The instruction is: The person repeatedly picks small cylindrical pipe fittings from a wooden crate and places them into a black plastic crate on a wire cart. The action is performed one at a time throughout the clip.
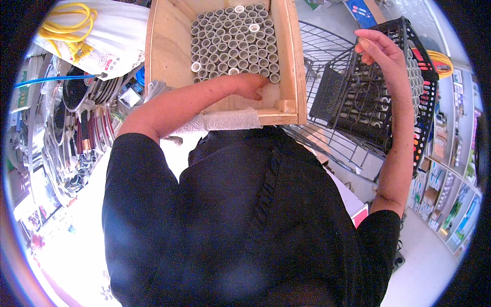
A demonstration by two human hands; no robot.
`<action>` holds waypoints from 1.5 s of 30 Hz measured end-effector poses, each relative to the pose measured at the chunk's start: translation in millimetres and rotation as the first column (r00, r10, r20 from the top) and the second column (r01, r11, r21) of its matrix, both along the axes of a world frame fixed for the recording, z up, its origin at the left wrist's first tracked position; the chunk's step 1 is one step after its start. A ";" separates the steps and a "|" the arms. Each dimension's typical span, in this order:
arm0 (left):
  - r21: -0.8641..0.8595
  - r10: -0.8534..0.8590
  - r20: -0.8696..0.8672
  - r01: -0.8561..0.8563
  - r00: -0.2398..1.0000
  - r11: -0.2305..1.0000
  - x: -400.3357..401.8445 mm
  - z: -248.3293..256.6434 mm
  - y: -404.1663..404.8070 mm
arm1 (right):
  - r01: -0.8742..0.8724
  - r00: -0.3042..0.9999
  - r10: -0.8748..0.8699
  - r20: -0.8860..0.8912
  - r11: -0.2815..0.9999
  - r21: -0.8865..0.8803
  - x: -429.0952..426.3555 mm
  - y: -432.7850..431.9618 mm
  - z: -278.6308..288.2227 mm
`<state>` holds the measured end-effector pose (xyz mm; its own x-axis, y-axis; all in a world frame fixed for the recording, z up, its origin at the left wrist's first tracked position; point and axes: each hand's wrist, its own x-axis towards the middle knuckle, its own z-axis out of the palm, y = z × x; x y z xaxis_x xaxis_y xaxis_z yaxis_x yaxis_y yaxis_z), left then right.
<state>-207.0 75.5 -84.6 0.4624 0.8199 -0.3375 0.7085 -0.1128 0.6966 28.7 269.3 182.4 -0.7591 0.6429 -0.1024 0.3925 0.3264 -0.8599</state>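
Observation:
An upright array of grey plastic pipe fittings (233,44), with a few white ones (254,27) among them, fills much of a wooden box (170,42). My left hand (251,86) reaches into this box and lies at the nearest row, beside the fitting at its right end (274,78). The fingertips are partly hidden there, so any hold is unclear. To the right, my right hand (379,50) is raised over a black plastic crate (368,96) with its fingers curled and thumb near the index finger. No object shows in it. More grey fittings (416,78) sit in the crate.
A black wire basket (326,38) stands between box and crate. Cloth (232,119) covers part of the box's near edge. At left are a white sack (119,23), a coiled yellow cable (71,23) and hanging goods (76,126). Stocked shelves (441,165) line the right.

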 end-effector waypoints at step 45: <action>-0.055 0.463 0.219 -0.463 0.859 0.885 -25.3 115.1 -17.8 | 0.404 0.456 -0.697 0.553 0.716 0.569 120.0 69.4 12.1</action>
